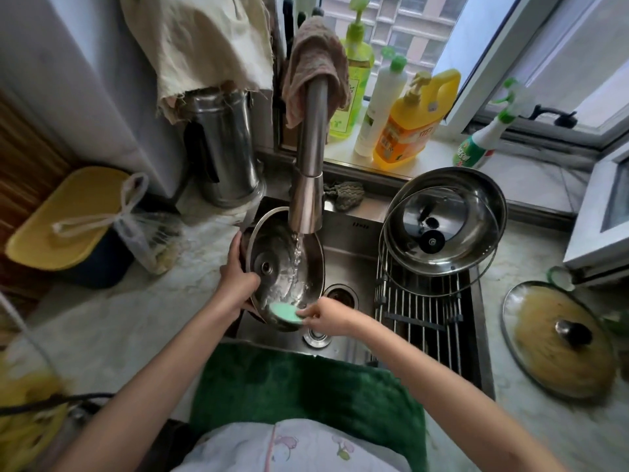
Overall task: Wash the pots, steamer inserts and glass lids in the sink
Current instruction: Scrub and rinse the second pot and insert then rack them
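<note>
Under the running tap, left hand grips the tilted lid by its rim; right hand pinches a green sponge against it

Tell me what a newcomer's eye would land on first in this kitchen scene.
First, the running water from the tall faucet pouring into a tilted steel pot over the sink. The left hand grips the pot's rim while the right hand pinches a green sponge at its lower edge. Next, the bright yellow detergent bottle on the windowsill.
</note>
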Motion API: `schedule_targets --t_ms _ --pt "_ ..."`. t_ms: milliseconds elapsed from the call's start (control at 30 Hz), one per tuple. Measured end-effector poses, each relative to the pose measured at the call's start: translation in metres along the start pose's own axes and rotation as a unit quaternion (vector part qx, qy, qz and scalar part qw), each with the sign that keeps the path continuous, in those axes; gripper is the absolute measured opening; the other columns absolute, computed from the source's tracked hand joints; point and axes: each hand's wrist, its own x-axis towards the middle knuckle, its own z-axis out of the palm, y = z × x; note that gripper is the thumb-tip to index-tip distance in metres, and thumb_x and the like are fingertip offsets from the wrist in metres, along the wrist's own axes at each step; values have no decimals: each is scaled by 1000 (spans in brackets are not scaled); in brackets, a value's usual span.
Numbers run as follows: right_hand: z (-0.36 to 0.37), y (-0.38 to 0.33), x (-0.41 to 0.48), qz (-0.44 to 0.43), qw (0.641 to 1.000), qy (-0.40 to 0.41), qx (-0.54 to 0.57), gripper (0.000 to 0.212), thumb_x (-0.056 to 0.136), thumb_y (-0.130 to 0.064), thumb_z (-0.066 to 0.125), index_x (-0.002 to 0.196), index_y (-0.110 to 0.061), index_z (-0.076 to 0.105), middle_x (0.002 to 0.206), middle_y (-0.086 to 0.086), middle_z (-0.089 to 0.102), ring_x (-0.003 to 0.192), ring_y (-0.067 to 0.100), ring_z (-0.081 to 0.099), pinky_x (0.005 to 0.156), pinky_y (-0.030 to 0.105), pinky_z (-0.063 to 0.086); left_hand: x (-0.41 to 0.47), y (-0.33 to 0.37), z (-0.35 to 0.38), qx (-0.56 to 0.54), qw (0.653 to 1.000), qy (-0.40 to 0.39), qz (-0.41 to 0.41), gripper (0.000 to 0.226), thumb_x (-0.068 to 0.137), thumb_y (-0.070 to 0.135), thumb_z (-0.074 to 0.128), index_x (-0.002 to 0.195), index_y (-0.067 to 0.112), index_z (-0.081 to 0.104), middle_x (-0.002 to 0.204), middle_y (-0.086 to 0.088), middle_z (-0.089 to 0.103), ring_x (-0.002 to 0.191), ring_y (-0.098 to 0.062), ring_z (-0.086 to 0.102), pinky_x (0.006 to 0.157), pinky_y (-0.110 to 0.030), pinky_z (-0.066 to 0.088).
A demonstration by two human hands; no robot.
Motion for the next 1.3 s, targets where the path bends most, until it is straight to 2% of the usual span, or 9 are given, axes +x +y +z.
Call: schedule_targets --t_ms 100,233,400,467,567,867,1033,1200,1300 --pt "6 -4 -9 -13 966 -61 253 36 98 -14 50 133 -19 55 56 -13 50 44 -4 39 44 12 32 0 -7 1 -5 1000 -16 14 103 62 -2 47 131 67 13 143 5 40 115 -35 52 68 -57 56" --pt "-3 -3 -13 51 979 -58 190 34 96 -19 53 130 -20 59 63 -9 48 41 1 40 41 16 29 -7 0 -2 -6 998 -40 41 99 77 -8 46 141 57 8 141 8 39 115 -32 52 71 -59 55" --pt "-29 16 -17 126 945 205 -223 61 91 -16 51 147 -24 30 109 7 64 95 28 64 68 34 44 -15 -1 -9 4 997 -50 58 100 80 -8 47 134 68 9 145 3 34 116 -37 51 60 -54 57" --pt "-34 22 -18 121 919 331 -176 73 95 -20 50 152 -15 6 95 6 63 80 26 63 56 30 39 -20 -2 -10 -9 996 -50 73 100 79 -10 45 136 65 11 138 4 39 110 -34 55 55 -54 56" --pt "-41 27 -29 145 870 471 -27 47 96 -32 51 136 -7 43 97 6 66 82 25 63 55 26 34 -23 -1 -13 -22 994 -35 105 100 78 -11 44 137 63 12 136 5 40 112 -30 55 56 -52 57" --pt "-41 31 -33 50 777 226 585 42 84 -42 66 108 -10 53 75 -6 60 39 1 33 35 12 23 -35 11 -16 -129 984 -61 108 99 75 -14 49 140 55 20 129 7 51 89 -25 67 51 -48 57" --pt "-49 14 -43 30 771 301 560 42 88 -22 66 118 -3 43 78 7 58 33 4 42 31 16 31 -33 18 -11 -198 971 -84 107 88 54 1 51 135 31 37 96 3 63 66 -11 67 40 -30 50" --pt "-77 8 -63 1 806 384 450 11 92 -6 54 88 -16 52 67 -2 50 38 -1 48 35 12 35 -17 21 1 -253 959 -119 44 63 54 -3 53 115 11 50 72 -4 66 55 -14 65 41 -25 50" --pt "-83 8 -71 38 816 445 367 9 85 -18 52 77 -19 56 65 -5 54 55 12 53 49 26 42 -4 18 19 -107 990 -39 80 60 76 0 65 131 17 47 103 -1 68 96 -22 67 66 -31 55"
